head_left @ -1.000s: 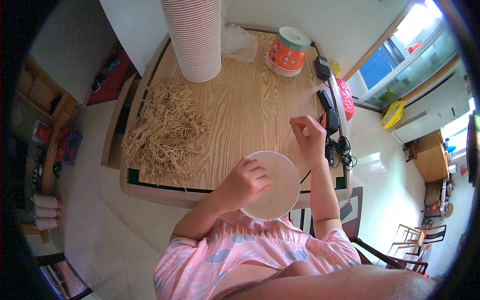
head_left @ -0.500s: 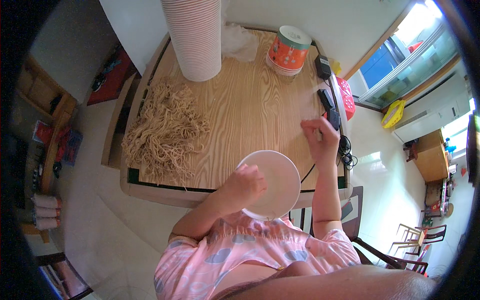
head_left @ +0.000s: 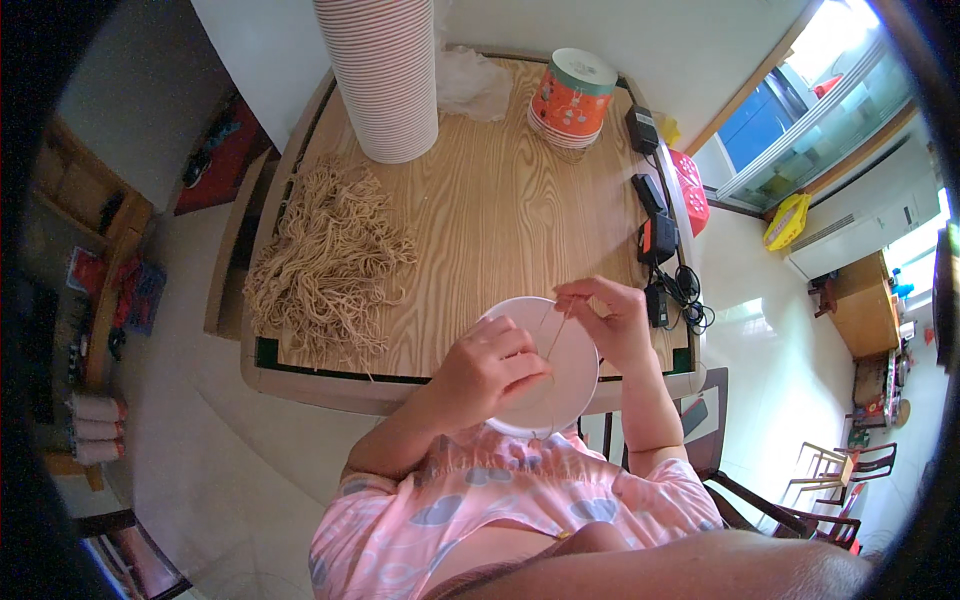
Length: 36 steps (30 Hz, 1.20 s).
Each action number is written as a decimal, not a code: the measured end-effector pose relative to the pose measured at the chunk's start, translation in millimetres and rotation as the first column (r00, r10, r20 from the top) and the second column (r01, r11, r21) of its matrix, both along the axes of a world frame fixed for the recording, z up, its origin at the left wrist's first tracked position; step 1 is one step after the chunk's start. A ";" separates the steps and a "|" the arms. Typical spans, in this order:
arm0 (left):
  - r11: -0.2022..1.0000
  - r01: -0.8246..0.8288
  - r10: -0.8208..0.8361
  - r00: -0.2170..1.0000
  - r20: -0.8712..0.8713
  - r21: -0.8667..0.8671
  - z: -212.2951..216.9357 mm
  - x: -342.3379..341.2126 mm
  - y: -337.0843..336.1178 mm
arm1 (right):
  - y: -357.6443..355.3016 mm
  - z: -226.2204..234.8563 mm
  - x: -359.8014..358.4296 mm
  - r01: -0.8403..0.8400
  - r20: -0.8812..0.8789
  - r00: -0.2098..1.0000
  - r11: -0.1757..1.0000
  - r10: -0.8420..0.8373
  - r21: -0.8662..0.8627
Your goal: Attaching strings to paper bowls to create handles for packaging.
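A white paper bucket (head_left: 577, 378) sits at the table's near edge against my body, its open mouth facing up. A thin tan string (head_left: 556, 340) runs across the mouth, with a small bit of it at the near rim. My left hand (head_left: 488, 370) is over the bucket's left side, thumb and fingertips closed on the string. At the far right rim, my right hand (head_left: 610, 318) pinches the string's upper part between thumb and forefinger. A tangled heap of tan strings (head_left: 330, 260) lies on the table to the left.
A tall stack of white paper buckets (head_left: 382, 90) stands at the far left beside a crumpled clear plastic bag (head_left: 472, 85). Upturned orange and green buckets (head_left: 571, 100) are at the far right. Black adapters (head_left: 657, 240) and coiled cable (head_left: 688, 300) line the right edge.
My right hand has come down and left to the bucket's rim. String now stretches between both hands. My left hand's fingers have shifted slightly, still over the bucket.
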<state>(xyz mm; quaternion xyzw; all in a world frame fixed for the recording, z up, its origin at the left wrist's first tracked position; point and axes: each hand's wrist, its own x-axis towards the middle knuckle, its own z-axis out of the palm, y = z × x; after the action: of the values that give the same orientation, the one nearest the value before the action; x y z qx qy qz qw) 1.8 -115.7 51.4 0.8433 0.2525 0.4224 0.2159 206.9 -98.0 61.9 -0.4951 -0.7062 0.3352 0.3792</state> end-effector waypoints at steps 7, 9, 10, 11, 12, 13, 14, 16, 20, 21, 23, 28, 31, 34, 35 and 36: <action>0.986 0.150 -0.165 0.856 -0.489 -0.070 -30.9 -3.8 -3.6 | 4.4 1.3 3.1 0.186 -0.064 0.982 0.952 -0.176 0.241; 0.988 0.139 -0.153 0.822 -0.549 -0.067 -30.1 -3.5 -2.7 | 2.9 0.0 2.5 0.092 0.066 0.989 0.908 -0.130 0.409; 0.989 0.031 -0.083 0.927 -0.365 -0.144 -23.5 -1.9 -0.3 | 2.1 0.4 1.0 0.092 0.066 0.989 0.908 -0.130 0.408; 0.969 -0.059 0.017 0.985 -0.174 -0.241 -17.3 -0.5 2.9 | 0.9 1.8 -2.3 0.027 0.117 0.989 0.879 -0.093 0.475; 0.969 -0.057 0.015 0.985 -0.174 -0.241 -11.5 0.9 8.1 | -1.3 2.4 -5.0 -0.039 0.170 0.983 0.843 -0.063 0.537; 0.946 -0.096 0.087 0.995 -0.043 -0.310 -5.9 2.3 14.7 | -4.1 -1.3 -6.7 -0.060 0.174 0.984 0.850 -0.038 0.523; 0.916 -0.123 0.166 0.983 0.083 -0.381 -2.4 3.0 19.4 | -4.5 -1.7 -9.6 -0.059 0.174 0.984 0.850 -0.039 0.523; 0.942 -0.065 0.103 0.990 0.099 -0.329 -3.1 6.4 19.6 | -4.7 -1.2 -15.7 -0.092 0.161 0.987 0.807 -0.004 0.584; 0.851 0.113 0.109 0.918 0.382 -0.513 -22.7 25.3 15.6 | -7.4 2.6 -23.0 -0.094 0.237 0.970 0.806 -0.058 0.584; 0.782 0.236 0.102 0.865 0.492 -0.577 -24.9 26.9 16.1 | -8.0 2.6 -22.3 -0.094 0.238 0.969 0.807 -0.059 0.583; 0.717 0.256 0.140 0.859 0.493 -0.648 -20.1 22.6 14.8 | -8.9 2.6 -19.2 -0.136 0.290 0.956 0.829 -0.033 0.542; 0.645 0.030 0.191 0.961 0.199 -0.764 -20.3 12.1 14.9 | -2.3 -3.6 -3.2 -0.065 0.264 0.959 0.819 -0.107 0.570; 0.654 -0.025 0.231 0.958 0.168 -0.756 -18.4 12.7 13.5 | -0.9 -3.2 2.3 -0.062 0.259 0.960 0.820 -0.106 0.569; 0.811 -0.055 0.185 0.968 0.167 -0.583 -26.9 13.8 17.3 | -0.3 -3.3 2.9 -0.033 0.232 0.966 0.831 -0.117 0.556; 0.873 -0.055 0.181 0.959 0.217 -0.484 -26.0 17.2 19.1 | -0.9 -3.9 2.8 -0.036 0.231 0.968 0.850 -0.102 0.526; 0.923 -0.062 0.172 0.949 0.265 -0.379 -24.9 20.8 19.5 | -2.0 -4.7 2.6 -0.041 0.229 0.970 0.868 -0.085 0.496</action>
<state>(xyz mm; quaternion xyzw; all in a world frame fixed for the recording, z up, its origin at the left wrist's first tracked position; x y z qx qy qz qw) 22.6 -96.2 26.5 0.6994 0.3424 0.5004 0.3785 209.5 -99.9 57.2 -0.4263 -0.8038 0.0748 0.4081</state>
